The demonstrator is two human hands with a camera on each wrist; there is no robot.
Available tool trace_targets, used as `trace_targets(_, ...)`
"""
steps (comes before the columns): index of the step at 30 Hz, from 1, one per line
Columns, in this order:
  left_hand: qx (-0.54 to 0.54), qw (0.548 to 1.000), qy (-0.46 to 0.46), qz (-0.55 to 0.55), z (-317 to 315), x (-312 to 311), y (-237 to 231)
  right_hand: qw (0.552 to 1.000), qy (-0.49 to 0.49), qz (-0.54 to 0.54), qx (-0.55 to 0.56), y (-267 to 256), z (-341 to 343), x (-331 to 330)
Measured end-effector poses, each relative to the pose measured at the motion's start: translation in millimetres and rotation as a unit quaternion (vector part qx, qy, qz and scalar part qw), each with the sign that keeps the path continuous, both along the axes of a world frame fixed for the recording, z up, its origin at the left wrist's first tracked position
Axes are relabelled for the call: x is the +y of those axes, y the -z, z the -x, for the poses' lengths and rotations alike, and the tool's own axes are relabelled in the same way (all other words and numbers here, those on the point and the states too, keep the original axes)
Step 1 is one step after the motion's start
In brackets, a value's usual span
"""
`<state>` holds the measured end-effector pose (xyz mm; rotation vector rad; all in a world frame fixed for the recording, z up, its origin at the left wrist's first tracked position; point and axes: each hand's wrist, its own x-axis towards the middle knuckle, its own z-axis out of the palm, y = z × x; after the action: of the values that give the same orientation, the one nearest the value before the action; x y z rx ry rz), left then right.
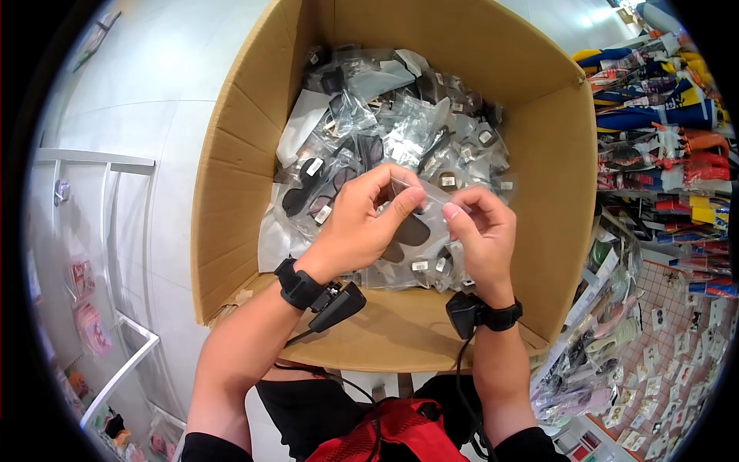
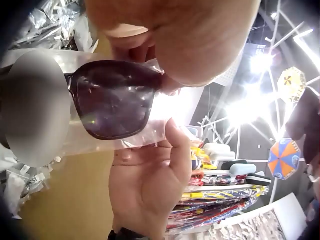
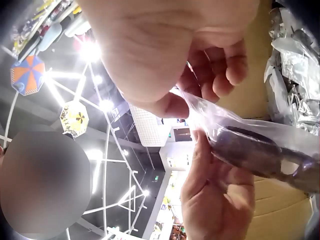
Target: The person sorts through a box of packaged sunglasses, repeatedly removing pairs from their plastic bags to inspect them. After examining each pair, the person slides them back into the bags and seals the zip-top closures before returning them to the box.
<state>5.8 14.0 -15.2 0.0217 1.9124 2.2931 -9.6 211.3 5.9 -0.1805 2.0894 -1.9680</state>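
Observation:
Over the carton, a pair of dark sunglasses (image 1: 414,229) hangs inside a clear plastic bag (image 1: 440,209). My left hand (image 1: 358,219) pinches the bag's upper edge between thumb and fingers. On the other side, my right hand (image 1: 488,231) pinches the same edge near its corner. In the left wrist view, one large tinted lens of the sunglasses (image 2: 115,102) shows through the plastic. From the right wrist, the sunglasses (image 3: 245,150) lie low in the bag, below the pinched edge (image 3: 192,107).
A tall cardboard carton (image 1: 239,154) surrounds the hands, holding a heap of bagged sunglasses (image 1: 400,115), many with white labels. To the right hang packaged goods (image 1: 662,115) and small carded items (image 1: 670,362). A white metal rack (image 1: 115,165) stands at left on the pale floor.

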Motion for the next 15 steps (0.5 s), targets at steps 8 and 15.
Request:
trace_targets(8,-0.012,0.999,0.022,-0.032,1.9,-5.3,1.0,0.998,0.030,0.018,0.048,0.3,-0.4,-0.8)
trace_targets(15,-0.013,0.998,0.020,0.057,1.1,-3.7,-3.2,0.999,0.012,0.020,0.036,0.0,-0.3,-3.1)
